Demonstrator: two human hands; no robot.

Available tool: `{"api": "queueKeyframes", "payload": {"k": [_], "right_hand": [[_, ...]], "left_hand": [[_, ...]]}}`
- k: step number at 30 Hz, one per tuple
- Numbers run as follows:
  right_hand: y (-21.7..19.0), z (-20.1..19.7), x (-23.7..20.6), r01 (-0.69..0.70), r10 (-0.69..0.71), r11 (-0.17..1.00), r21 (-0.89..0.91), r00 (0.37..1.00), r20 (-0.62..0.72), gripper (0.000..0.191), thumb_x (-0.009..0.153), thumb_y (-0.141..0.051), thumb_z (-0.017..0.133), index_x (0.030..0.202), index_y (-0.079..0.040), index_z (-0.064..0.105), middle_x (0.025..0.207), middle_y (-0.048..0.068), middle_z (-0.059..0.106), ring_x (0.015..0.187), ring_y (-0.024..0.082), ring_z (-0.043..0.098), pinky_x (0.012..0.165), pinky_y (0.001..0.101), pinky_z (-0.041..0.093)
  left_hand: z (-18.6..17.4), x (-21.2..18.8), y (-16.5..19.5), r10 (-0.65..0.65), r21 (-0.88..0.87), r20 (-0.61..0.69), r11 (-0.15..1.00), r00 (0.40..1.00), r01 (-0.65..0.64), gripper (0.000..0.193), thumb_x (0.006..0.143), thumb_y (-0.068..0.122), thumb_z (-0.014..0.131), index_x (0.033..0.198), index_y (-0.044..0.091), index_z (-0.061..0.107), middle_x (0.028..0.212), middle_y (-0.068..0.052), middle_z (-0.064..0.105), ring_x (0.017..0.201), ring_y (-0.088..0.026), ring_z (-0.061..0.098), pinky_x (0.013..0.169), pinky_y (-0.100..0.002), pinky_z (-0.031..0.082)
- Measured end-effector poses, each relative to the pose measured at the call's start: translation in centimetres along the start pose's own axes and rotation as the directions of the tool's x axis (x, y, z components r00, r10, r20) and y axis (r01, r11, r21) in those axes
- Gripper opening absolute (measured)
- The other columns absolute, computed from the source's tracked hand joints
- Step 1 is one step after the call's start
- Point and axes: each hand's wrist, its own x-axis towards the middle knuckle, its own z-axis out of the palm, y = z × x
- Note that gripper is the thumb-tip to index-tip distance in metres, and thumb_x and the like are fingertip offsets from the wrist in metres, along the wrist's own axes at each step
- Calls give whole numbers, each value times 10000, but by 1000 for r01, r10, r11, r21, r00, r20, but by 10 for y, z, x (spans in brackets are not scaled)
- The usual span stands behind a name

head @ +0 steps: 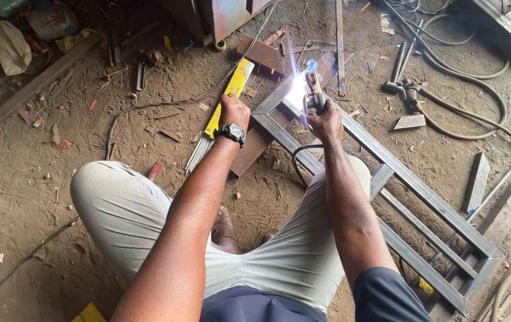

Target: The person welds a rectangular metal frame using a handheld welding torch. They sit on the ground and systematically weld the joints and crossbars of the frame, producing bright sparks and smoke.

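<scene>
Dirt floor; electrode holder [314, 95] in right-hand grip [326, 122]

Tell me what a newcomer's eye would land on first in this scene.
First, the bright white-blue welding arc at the far corner of the long steel frame lying on the dirt floor. Next, the right hand holding the electrode holder at that glare, and the left hand, with its black wristwatch, over the yellow packet of welding rods beside the frame.
</scene>
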Motion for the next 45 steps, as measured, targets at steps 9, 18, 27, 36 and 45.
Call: {"api": "queueKeyframes", "payload": {"k": [9, 18, 27, 36, 45], "right_hand": [[16, -14, -2, 54, -23, 970, 238, 991, -131, 828, 685, -372, 953, 1361, -76, 579, 1209, 111, 722, 1035, 206, 720, 913, 379, 618], [26, -17, -63, -50, 58, 985, 166, 997, -46, 961, 608, -428, 947, 1415, -90, 550, 1187, 145, 708, 1029, 238, 691, 927, 439, 563], [26, -8, -51, -208, 207, 970, 124, 978, 17, 856, 638, -428, 929, 1332, -41, 610, 1146, 130, 731, 997, 215, 713, 922, 400, 583], [16, 17, -49, -21, 26, 992, -122, 999, 40, 1008, 628, -452, 934, 1467, -90, 508, 1170, 141, 607, 1020, 260, 632, 806, 425, 612], [16, 25, -42, 58, -55, 982, -178, 998, 21, 959, 624, -460, 944, 1427, -118, 547, 1139, 147, 591, 1007, 275, 632, 781, 432, 610]], "left_hand": [[2, 7, -6, 28, -52, 90, 998, 996, -23, 162, 975, 300, 627, 948, 250, 779, 866, 60, 734, 893, -165, 645, 725, -378, 396], [-3, 23, -15, 40, -4, 149, 999, 988, -40, 189, 956, 337, 613, 1005, 240, 768, 909, 62, 733, 908, -165, 644, 699, -375, 395], [3, 18, -19, 33, -45, 122, 999, 992, -28, 162, 965, 293, 620, 1019, 247, 767, 933, 61, 737, 929, -174, 643, 733, -404, 391], [-1, 9, -30, 22, 28, 153, 999, 988, -26, 250, 974, 370, 607, 1032, 196, 779, 891, 34, 744, 882, -162, 640, 687, -365, 388], [-14, 11, -22, 45, 24, 139, 999, 989, -48, 214, 971, 362, 614, 996, 216, 768, 883, 65, 724, 876, -156, 643, 688, -371, 399]]}}
